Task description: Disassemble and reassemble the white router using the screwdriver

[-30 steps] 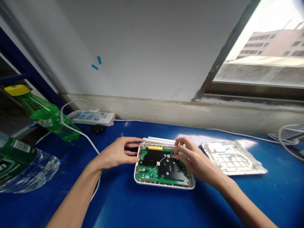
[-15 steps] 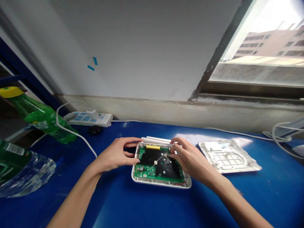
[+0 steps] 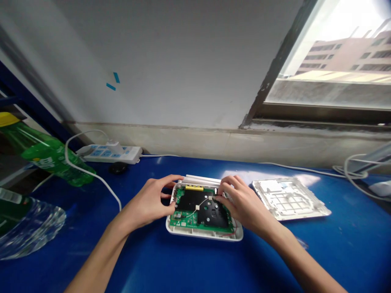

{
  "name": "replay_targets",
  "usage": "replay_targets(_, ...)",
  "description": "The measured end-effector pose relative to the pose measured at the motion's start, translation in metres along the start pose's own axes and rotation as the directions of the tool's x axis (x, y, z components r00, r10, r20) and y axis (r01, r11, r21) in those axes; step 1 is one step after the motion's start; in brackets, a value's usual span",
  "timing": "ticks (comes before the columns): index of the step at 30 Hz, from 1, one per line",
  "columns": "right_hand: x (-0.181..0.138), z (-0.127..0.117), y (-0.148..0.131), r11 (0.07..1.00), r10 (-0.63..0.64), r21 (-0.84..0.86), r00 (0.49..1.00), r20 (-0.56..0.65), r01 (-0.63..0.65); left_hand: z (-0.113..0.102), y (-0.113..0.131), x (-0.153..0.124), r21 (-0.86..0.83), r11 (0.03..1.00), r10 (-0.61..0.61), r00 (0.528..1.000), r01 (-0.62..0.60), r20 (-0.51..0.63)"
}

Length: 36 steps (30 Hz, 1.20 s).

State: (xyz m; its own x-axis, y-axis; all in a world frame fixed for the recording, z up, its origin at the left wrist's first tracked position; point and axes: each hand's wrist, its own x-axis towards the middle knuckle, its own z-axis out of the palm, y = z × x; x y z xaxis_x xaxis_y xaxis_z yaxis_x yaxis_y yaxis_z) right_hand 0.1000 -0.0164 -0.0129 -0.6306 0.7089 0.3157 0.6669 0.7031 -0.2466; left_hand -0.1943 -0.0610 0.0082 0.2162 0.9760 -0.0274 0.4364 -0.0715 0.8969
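Two bare forearms reach in from the bottom of the frame to an opened white router housing (image 3: pixel 204 236) at centre, lying on a blue tabletop (image 3: pixel 128 264). The left hand (image 3: pixel 146 203) curves over the housing's left edge, fingers bent and fingertips at the rim beside a green circuit board (image 3: pixel 186 220). The right hand (image 3: pixel 241 205) comes in from the lower right, its fingers (image 3: pixel 222 191) bunched at the board's upper right, close to a thin white wire (image 3: pixel 203 206) that runs across a black shield plate (image 3: pixel 189 200); whether those fingers are pinching the wire or something beside it cannot be told, as the hand blocks the view. A yellow connector (image 3: pixel 194 187) sits along the board's far edge, behind which lie long white bars (image 3: pixel 201 179). Just right of the right hand rests a white ribbed cover panel (image 3: pixel 288 199). At left, a green soda bottle (image 3: pixel 51 156) stands tilted near a white power strip (image 3: pixel 106 154), a white cable (image 3: pixel 88 173) curving from it, while a clear plastic bottle (image 3: pixel 30 224) lies at lower left. A window (image 3: pixel 332 57) at upper right shows a building outside.
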Motion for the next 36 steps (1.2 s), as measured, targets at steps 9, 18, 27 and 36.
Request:
replay_targets(9,-0.001,-0.008,0.006,0.981,0.012,0.194,0.999,0.042,-0.02,0.002,0.002,0.002,0.018,1.0,-0.009,1.0,0.009,0.004)
replay_targets(18,-0.004,-0.001,0.005,0.983,0.027,0.184,1.0,-0.011,-0.024,0.002,0.002,0.002,0.049,0.998,0.032,0.999,-0.032,0.002)
replay_targets(27,0.0,-0.001,0.004,0.978,0.07,0.197,0.997,-0.041,-0.061,0.002,0.001,0.005,0.035,0.999,0.01,1.0,-0.01,-0.006)
replay_targets(36,-0.005,0.004,0.008,0.973,0.095,0.218,0.992,-0.079,-0.076,0.0,-0.002,0.002,0.144,0.989,0.02,1.0,-0.022,0.015)
